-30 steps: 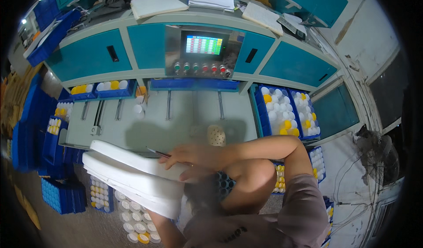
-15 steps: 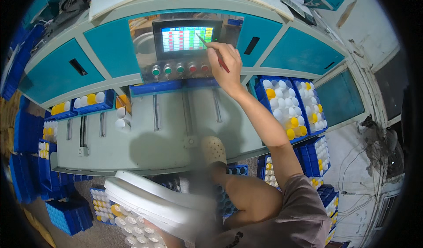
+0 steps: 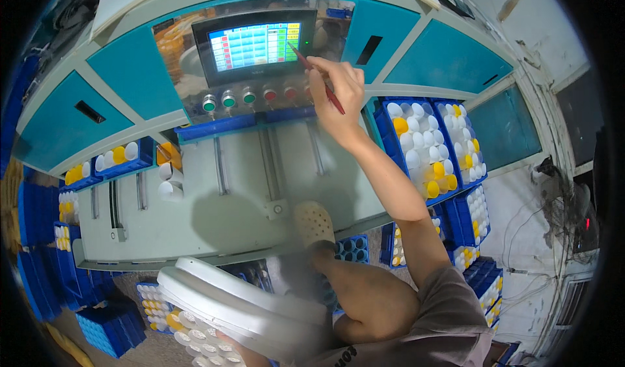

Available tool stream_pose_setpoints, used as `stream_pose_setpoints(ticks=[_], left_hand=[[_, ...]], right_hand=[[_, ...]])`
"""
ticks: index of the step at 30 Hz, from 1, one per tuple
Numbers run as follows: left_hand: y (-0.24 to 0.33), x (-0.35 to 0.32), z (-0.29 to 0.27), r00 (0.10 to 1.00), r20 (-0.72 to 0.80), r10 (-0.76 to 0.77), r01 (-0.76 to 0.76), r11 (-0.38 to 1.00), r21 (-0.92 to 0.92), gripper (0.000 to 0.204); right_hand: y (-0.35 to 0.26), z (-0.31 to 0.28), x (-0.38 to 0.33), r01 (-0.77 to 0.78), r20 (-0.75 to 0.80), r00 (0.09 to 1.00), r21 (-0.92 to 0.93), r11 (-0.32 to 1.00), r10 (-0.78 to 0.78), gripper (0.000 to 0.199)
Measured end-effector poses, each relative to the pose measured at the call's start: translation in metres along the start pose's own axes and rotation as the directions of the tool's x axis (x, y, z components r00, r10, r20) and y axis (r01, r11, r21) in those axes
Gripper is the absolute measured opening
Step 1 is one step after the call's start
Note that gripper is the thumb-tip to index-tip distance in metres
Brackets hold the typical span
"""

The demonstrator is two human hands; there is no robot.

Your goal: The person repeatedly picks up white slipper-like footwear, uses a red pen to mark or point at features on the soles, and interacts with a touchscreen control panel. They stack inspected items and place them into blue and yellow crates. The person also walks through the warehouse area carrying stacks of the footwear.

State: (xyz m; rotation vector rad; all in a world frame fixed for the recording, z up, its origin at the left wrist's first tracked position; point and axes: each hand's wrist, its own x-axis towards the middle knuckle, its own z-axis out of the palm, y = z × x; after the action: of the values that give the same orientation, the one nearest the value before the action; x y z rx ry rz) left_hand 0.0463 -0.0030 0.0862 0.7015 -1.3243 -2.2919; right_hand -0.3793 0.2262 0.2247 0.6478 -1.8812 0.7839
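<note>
Right-hand grip: I view the right hand (image 3: 340, 97) from the head camera, fingers closed in a pinch on a dark-red pen-shaped stylus (image 3: 336, 101). The stylus crosses the grip diagonally. The rear end protrudes below the fingers, at the palm side; the thin tip extends up and left beyond the fingertips, over the right-hand columns of the lit touchscreen (image 3: 250, 44). I cannot tell whether the tip contacts the glass.

Left-hand grip: I find the left hand (image 3: 233, 342) mostly hidden, with only a strip of skin visible along the lower edge of the white round-edged slabs (image 3: 241, 298). I cannot tell how far this hand is closed or whether it has hold of the slabs. The slabs lie directly above it and well below the right-hand grip.

Surroundings of the right-hand grip: 3 green push buttons (image 3: 228, 99) form the left part of a row to its left; 3 red push buttons (image 3: 270, 95) continue the row toward the hand, the last just beside it. To the right, near the wrist, I locate a blue crate (image 3: 389, 139) of white and yellow cylinders. Below and to the left extends a pale sheet-metal table (image 3: 163, 230). Well below the hand, I note a foot in a cream perforated clog (image 3: 314, 222).
</note>
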Motion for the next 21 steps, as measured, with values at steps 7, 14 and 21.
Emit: stream_pose_setpoints(ticks=[7, 14, 21], left_hand=[[-0.003, 0.002, -0.009, 1.000, 0.023, 0.011, -0.011, 1.000, -0.011, 0.059], [-0.001, 0.007, -0.011, 0.997, 0.064, 0.051, -0.052, 0.998, 0.019, 0.058], [0.001, 0.008, -0.011, 0.999, 0.044, -0.014, 0.022, 0.985, -0.170, 0.058]], right_hand=[[0.010, 0.002, -0.010, 0.036, 0.048, 0.998, 0.015, 0.999, -0.037, 0.018], [-0.002, 0.016, -0.007, 0.108, 0.107, 0.987, 0.073, 0.991, -0.116, 0.020], [-0.019, 0.042, -0.001, 0.205, 0.131, 0.967, 0.100, 0.974, -0.218, 0.024]])
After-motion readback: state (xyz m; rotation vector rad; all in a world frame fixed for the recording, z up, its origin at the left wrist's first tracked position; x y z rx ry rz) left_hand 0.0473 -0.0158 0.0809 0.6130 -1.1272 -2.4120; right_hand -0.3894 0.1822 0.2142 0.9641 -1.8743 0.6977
